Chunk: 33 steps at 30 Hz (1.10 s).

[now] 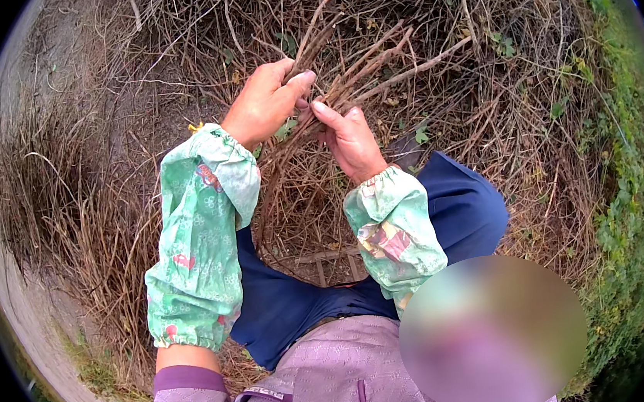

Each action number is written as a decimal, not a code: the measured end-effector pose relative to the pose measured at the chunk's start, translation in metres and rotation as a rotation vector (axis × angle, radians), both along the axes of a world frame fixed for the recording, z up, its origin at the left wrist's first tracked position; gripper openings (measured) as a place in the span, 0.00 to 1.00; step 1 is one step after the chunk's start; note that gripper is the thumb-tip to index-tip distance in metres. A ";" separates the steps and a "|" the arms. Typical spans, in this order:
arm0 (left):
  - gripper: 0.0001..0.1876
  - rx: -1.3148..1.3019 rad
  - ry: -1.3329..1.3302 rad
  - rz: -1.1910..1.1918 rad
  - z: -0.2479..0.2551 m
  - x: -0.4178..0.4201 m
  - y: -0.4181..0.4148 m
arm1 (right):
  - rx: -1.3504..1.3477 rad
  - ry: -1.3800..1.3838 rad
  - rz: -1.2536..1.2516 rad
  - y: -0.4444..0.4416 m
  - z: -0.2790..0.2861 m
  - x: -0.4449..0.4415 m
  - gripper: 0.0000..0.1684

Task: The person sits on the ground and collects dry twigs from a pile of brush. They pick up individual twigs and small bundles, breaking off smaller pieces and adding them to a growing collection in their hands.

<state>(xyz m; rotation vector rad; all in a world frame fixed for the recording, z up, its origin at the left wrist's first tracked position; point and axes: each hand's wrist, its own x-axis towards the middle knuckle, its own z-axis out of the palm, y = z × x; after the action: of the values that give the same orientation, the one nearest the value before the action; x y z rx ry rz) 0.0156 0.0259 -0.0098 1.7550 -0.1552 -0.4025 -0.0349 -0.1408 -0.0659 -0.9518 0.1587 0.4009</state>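
My left hand [267, 100] is closed around a small bunch of dry brown stems [315, 44], whose ends point up and away from me. Just to its right, my right hand [351, 137] grips a second bunch of dry stems [371, 74] between thumb and fingers; those stems fan out to the upper right. The two hands are close together, and thin stems trail down from between them towards my lap. Green printed sleeve covers reach from both wrists up the forearms. The fingers under each bunch are partly hidden.
Tangled dry stems [512, 124] cover the ground ahead and to the right. A pile of dry stalks [86, 224] lies at the left, beside a bare grey path [23, 299]. Green plants [637, 217] line the right edge. Part of a slatted frame [320, 257] shows between my legs.
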 end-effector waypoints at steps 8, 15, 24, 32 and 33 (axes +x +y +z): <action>0.15 0.264 -0.015 -0.221 -0.034 -0.017 0.010 | 0.010 -0.004 0.103 0.040 -0.021 -0.018 0.17; 0.10 0.143 -0.257 0.099 -0.030 -0.015 0.025 | -0.355 -0.208 0.478 -0.002 0.015 0.026 0.31; 0.10 -0.356 0.253 0.237 0.045 0.006 0.033 | -1.919 0.244 -0.321 -0.298 -0.096 0.173 0.29; 0.08 -0.239 0.148 0.211 0.041 0.003 -0.010 | -0.978 0.295 -0.284 -0.293 -0.146 0.229 0.10; 0.08 -0.217 0.145 0.243 0.039 0.007 -0.008 | -0.937 0.247 -0.355 -0.276 -0.140 0.223 0.11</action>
<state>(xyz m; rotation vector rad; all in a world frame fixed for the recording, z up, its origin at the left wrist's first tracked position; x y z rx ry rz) 0.0222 0.0176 0.0293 1.5038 0.1140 -0.3213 0.1883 -0.4170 -0.2057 -1.7533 0.7761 0.0914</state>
